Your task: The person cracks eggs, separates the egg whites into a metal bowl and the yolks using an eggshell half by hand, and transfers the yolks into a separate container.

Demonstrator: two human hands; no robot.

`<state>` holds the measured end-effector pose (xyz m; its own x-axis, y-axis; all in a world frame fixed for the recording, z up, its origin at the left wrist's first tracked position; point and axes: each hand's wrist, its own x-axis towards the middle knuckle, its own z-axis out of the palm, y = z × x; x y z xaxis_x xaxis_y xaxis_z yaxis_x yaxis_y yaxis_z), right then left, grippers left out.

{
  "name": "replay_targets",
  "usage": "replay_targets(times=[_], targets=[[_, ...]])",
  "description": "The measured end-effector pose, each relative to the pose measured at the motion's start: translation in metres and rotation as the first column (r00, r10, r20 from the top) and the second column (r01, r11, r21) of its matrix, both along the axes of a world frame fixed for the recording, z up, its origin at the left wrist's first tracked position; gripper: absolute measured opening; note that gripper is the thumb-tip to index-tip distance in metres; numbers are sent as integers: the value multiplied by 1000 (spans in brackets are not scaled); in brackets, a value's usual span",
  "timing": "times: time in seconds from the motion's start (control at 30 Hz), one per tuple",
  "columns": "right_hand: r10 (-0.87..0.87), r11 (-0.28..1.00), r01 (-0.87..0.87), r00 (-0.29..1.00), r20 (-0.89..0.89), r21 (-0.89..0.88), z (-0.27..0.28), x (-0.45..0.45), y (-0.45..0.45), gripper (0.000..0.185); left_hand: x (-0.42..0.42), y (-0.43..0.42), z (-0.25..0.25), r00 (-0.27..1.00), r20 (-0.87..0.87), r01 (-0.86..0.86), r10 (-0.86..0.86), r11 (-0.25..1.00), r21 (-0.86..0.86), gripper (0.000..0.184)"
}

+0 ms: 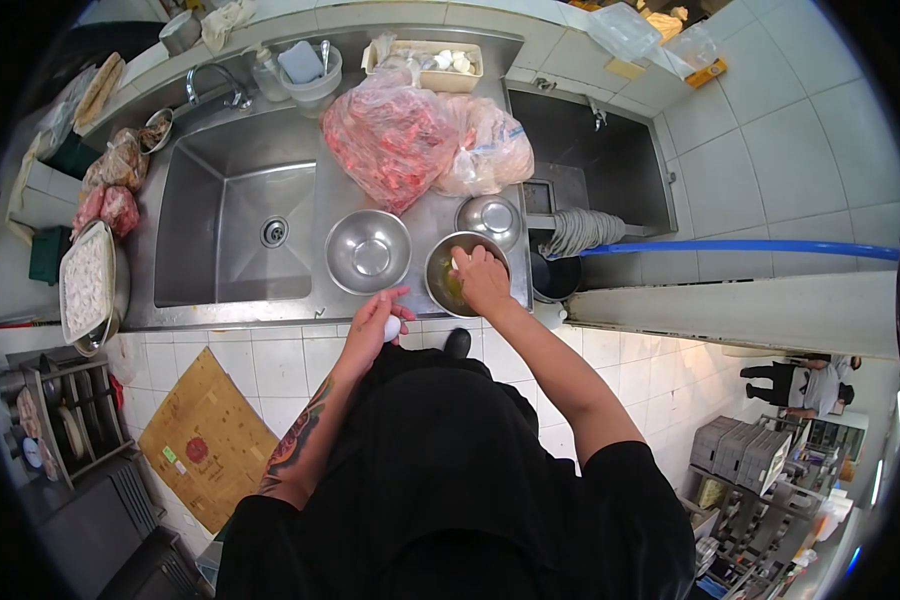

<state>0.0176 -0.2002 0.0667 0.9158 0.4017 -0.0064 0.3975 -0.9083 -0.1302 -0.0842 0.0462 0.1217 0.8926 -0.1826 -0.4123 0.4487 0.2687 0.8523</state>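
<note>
My left hand [370, 325], just in front of the counter edge, has its fingers curled around a white egg [392, 328]. Over a steel bowl [434, 262] at the counter's front, my right hand [483, 280] reaches in and grips a white egg [456, 265]; whether its shell is whole is hidden by the fingers. Yellowish liquid [451, 287] shows in that bowl below the hand. To its left stands a wider steel bowl [342, 252] with nothing visible inside. Another small steel bowl [489, 215] sits just behind.
Bags of red meat [385, 135] and pale meat [490, 150] lie at the back. A tray [477, 88] holds white pieces. Left is a sink [205, 210]; right, a darker basin [625, 155] with a coiled hose [580, 232]. Another person [805, 385] stands far right.
</note>
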Motion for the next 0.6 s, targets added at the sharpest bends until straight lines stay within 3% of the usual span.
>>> replay_targets(times=[0.3, 0.6], targets=[[-44, 966, 40, 999, -10, -257, 22, 4, 12, 33, -1, 3, 15, 999, 4, 33, -33, 999, 19, 54], [-48, 957, 55, 998, 35, -283, 64, 10, -12, 42, -2, 11, 23, 999, 17, 46, -47, 998, 34, 58]])
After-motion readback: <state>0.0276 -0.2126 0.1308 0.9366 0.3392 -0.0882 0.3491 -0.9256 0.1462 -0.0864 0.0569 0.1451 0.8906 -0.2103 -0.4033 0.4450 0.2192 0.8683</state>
